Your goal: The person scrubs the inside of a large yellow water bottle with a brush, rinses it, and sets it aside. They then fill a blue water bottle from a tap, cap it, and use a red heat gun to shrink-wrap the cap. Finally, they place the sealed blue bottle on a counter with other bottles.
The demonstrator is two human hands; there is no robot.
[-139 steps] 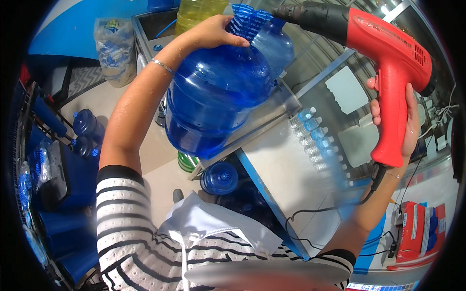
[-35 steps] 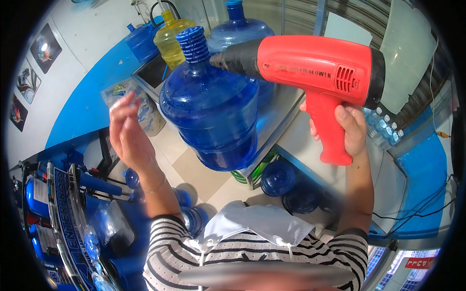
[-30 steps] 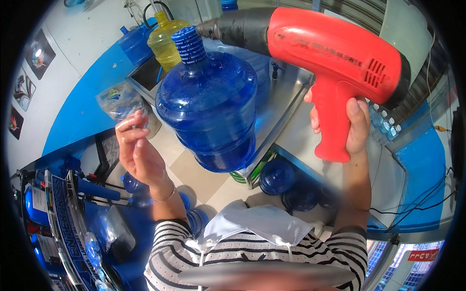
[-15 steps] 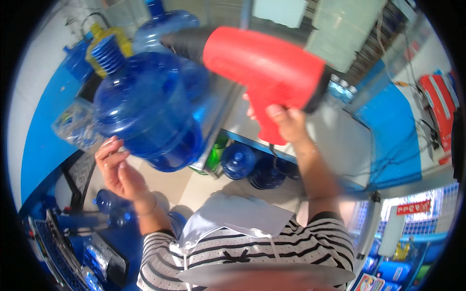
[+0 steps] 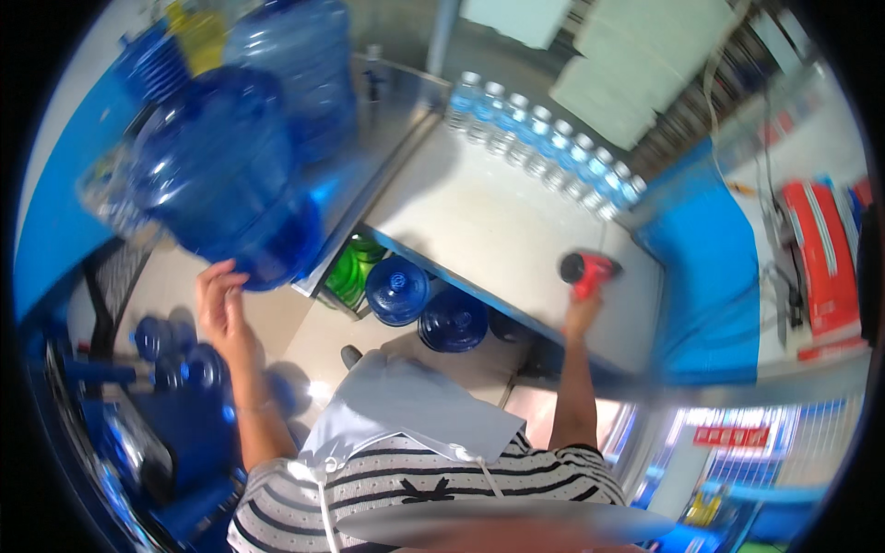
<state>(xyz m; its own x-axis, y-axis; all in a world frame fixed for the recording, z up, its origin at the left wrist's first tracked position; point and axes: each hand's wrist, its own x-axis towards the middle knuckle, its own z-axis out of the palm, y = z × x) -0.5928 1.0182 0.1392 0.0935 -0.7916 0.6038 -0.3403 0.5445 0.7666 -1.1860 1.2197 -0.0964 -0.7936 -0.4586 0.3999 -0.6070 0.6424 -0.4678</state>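
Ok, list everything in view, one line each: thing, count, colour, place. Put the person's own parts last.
large water jug: one, blue, tilted at the counter's left end
second large jug: one, pale blue, behind the first
yellow jug: one, top left, partly hidden
small water bottles: a row, clear with blue caps, along the counter's back
counter: one, grey, centre
jugs under the counter: two blue, one green
heat gun: one, red, on the counter's right end
red box: one, far right
left hand: under the blue jug's base
right hand: grip on the heat gun's handle
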